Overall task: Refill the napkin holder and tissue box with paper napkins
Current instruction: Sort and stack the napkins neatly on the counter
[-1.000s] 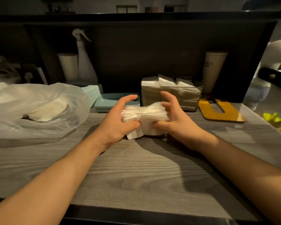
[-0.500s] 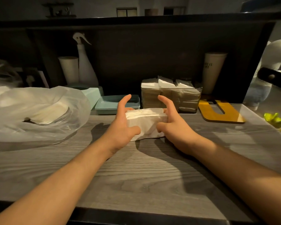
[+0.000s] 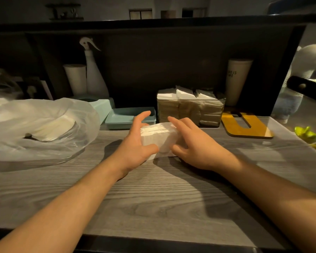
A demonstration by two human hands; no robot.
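A: Entry, largest first. Grey wood-grain worktop carries everything. At 9 o'clock on it, a clear plastic bag with more white napkins inside.

B: Holder?

A: Clear napkin holder at 12 o'clock, against the dark back panel, already stocked with upright napkins. Pale teal tissue box at 11 o'clock, half behind the bag; a teal tray sits between the two.

B: And the stack?

A: Napkin stack lies flat at centre, just short of the tray. Left hand presses its left end, thumb curled against the near face, fingers lifted and spread over the top. Right hand has its fingers spread against the right end, palm not closed round it. Neither hand is clamped; both look to be squaring the pile.

B: Risks?

A: Judgement only. The grip is loose and the sheets are thin, so lifting like this could fan or shed the lower ones. The holder looks near full; forcing the stack in may crumple edges or push it into the paper cup at 1 o'clock.
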